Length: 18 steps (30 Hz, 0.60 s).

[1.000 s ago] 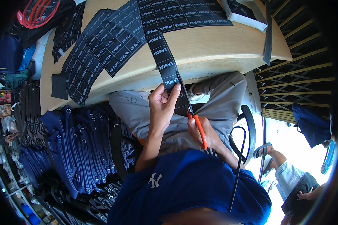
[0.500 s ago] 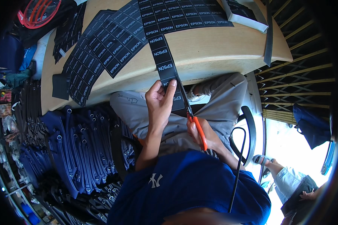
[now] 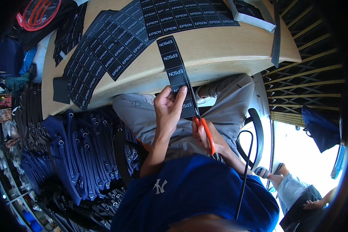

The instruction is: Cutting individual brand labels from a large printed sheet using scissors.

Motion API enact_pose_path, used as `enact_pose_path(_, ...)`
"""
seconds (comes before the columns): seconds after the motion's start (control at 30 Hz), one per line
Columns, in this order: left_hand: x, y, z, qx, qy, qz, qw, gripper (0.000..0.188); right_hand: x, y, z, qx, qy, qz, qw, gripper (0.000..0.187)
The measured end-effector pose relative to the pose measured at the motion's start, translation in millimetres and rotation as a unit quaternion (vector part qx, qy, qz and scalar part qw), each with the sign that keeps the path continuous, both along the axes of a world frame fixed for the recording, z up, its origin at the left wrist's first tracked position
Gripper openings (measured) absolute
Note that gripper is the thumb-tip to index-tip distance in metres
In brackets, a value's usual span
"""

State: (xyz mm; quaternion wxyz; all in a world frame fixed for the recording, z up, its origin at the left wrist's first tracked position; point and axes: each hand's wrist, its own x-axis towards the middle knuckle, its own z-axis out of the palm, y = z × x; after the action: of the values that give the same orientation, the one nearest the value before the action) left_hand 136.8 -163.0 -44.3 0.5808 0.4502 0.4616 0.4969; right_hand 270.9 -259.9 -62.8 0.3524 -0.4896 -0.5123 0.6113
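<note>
My left hand [image 3: 170, 109] pinches a black strip [image 3: 173, 58] of printed labels between thumb and fingers. The strip stands away from me, its far end in front of the table's sheets. My right hand [image 3: 207, 133] grips orange-handled scissors [image 3: 205, 132]; their dark blades run along the strip's right edge. Whether the blades are cutting cannot be made out. Beyond, black label sheets [image 3: 187, 17] printed in a grid lie fanned over the wooden table [image 3: 216, 48].
A white open box [image 3: 255, 19] with black pieces sits at the table's far right, beside a dark narrow strip [image 3: 276, 44]. Navy straps with metal rings [image 3: 79, 154] hang at my left. A folding metal gate [image 3: 303, 69] stands on the right; another person [image 3: 297, 197] is at lower right.
My left hand and the label strip have shifted slightly right and toward me, so the strip's far end now stands apart from the large sheet. The person at lower right has moved.
</note>
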Motion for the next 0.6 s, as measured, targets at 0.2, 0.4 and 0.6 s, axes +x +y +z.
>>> enact_pose_path(0.2, 1.5, -1.0, 1.2, -0.009, 0.01, -0.007, 1.0, 0.015, -1.1, 0.8, 3.0, -0.017, -0.012, -0.019, 1.0, 0.048)
enact_pose_path(0.4, 2.2, -0.7, -0.5, -0.008, -0.012, -0.004, 1.0, 0.014, -3.4, -0.5, 4.3, -0.023, -0.023, -0.032, 0.999, 0.049)
enact_pose_path(0.6, 2.2, -0.6, 1.9, -0.024, -0.015, -0.01, 1.0, 0.014, -4.4, -2.3, -3.6, -0.023, -0.016, -0.044, 0.999, 0.052)
